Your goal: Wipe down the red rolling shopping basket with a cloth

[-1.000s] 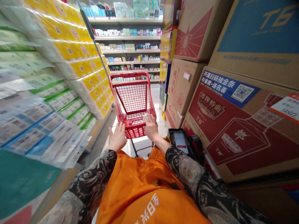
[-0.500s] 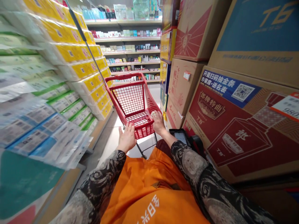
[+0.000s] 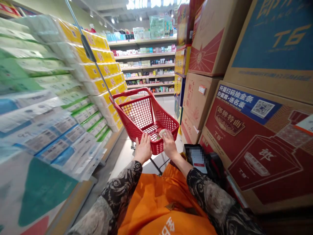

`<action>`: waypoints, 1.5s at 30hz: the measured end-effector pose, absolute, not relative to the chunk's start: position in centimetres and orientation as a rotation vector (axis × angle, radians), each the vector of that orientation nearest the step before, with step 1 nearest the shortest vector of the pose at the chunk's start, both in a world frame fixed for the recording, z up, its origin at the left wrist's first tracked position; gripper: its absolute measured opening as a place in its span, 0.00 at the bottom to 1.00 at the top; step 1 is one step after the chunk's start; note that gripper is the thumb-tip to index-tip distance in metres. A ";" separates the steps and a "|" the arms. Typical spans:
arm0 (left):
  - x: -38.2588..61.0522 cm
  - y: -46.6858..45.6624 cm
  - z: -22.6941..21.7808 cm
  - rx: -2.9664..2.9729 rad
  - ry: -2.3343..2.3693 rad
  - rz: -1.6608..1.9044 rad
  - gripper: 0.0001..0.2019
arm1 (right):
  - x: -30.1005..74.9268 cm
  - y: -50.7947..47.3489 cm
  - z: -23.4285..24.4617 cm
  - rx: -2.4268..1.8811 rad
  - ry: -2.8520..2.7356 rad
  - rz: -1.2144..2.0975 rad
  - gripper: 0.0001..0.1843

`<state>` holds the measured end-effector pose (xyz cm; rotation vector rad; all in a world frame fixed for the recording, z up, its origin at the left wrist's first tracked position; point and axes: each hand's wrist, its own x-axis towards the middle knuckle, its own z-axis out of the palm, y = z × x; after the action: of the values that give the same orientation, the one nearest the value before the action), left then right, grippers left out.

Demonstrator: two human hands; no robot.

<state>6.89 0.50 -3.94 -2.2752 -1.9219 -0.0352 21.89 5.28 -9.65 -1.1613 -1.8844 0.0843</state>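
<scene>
A small red shopping cart [image 3: 133,129] with a lattice basket stands right in front of me, turned slightly to the right. My left hand [image 3: 143,149] rests at the basket's near rim, fingers stretched forward and thumb apart. Reaching over the near right part of the basket, my right hand [image 3: 169,143] has its fingers bent around a crumpled pale cloth [image 3: 161,132]. The cloth is partly hidden by the fingers. A thin metal pole [image 3: 101,76] with a dark grip rises from the cart's left side.
Stacked tissue packs [image 3: 97,83] line the left side, on a low platform. Large cartons [image 3: 244,137] tower on the right. A phone or screen [image 3: 197,160] sits in a black holder by my right forearm. Stocked shelves [image 3: 149,67] cross the far end of the aisle.
The view has tilted up, so the cart and hands appear lower and more to the right. The cart looks turned somewhat, showing more of its right side. The cloth stays in my right hand.
</scene>
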 end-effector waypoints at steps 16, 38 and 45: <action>8.0 1.4 -2.8 -2.362 -1.924 -0.024 0.36 | 21.0 4.4 -8.1 -1.307 -1.840 0.080 0.23; 7.0 3.0 -1.4 -2.363 -1.848 0.049 0.35 | 22.5 4.8 -7.7 -1.353 -1.888 0.044 0.23; 6.4 3.5 -1.3 -2.278 -1.945 0.073 0.35 | 23.0 4.8 -7.5 -1.403 -1.826 0.002 0.25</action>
<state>6.43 3.53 -1.31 -2.2780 -1.9448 0.0730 23.04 4.77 -7.51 -1.4030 -1.8264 0.0016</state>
